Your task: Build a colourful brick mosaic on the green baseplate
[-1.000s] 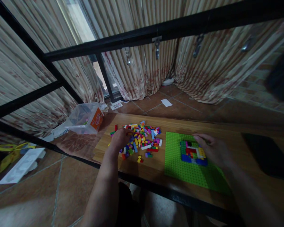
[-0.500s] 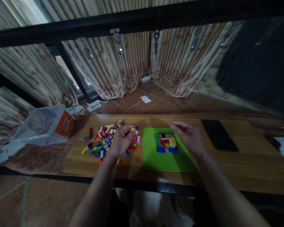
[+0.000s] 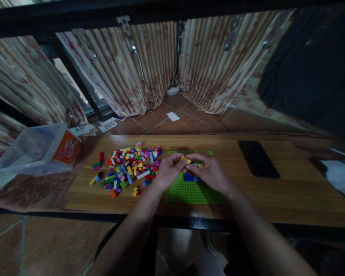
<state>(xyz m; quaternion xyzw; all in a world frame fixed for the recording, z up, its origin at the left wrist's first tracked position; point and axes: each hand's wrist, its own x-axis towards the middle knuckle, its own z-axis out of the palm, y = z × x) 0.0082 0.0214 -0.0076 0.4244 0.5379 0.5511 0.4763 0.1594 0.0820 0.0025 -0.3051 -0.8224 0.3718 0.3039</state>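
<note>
A yellow toy brick (image 3: 185,160) is pinched between the fingertips of my left hand (image 3: 171,171). From the other side, the fingers of my right hand (image 3: 210,171) close on the same brick. Both hands are above the green studded baseplate (image 3: 186,195). Under them is a low build of coloured bricks, its blue front brick (image 3: 189,178) in sight and most of the rest hidden by my hands. To the left of my left hand, a spread of loose bricks (image 3: 129,170) in many colours lies on the wooden table.
A black phone-like slab (image 3: 258,159) lies on the wooden table (image 3: 301,191) to the right. At the left stands a clear plastic bin (image 3: 31,149) with an orange label. Curtains (image 3: 149,76) hang behind, and a white paper (image 3: 173,116) lies on the tiled floor.
My left hand has moved right with the yellow brick, from the loose bricks to above the baseplate. My right hand has come left to meet it. The camera view has shifted slightly.
</note>
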